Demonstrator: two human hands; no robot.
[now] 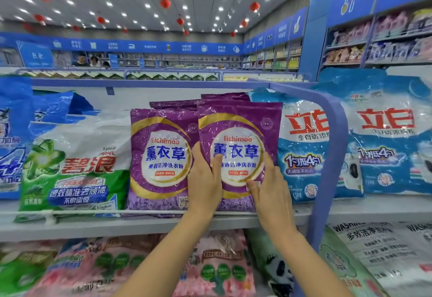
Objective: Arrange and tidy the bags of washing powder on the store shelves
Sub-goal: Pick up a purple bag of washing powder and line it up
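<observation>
A left hand [204,179] and right hand [268,186] clamp the sides of a purple bag [240,130], thumbs on its face, standing it at the shelf's [117,226] front edge beside its twin [161,156]. This row looks nearly faced. The green bag [74,168] slumps, and the lower bags [219,264] lie jumbled. All are glossy, crinkled plastic pouches.

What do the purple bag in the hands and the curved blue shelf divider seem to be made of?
The purple bag looks like thin glossy plastic film: wrinkles and glare spots show. The blue divider seems painted metal or hard plastic, smooth and satin; I cannot tell which.
</observation>
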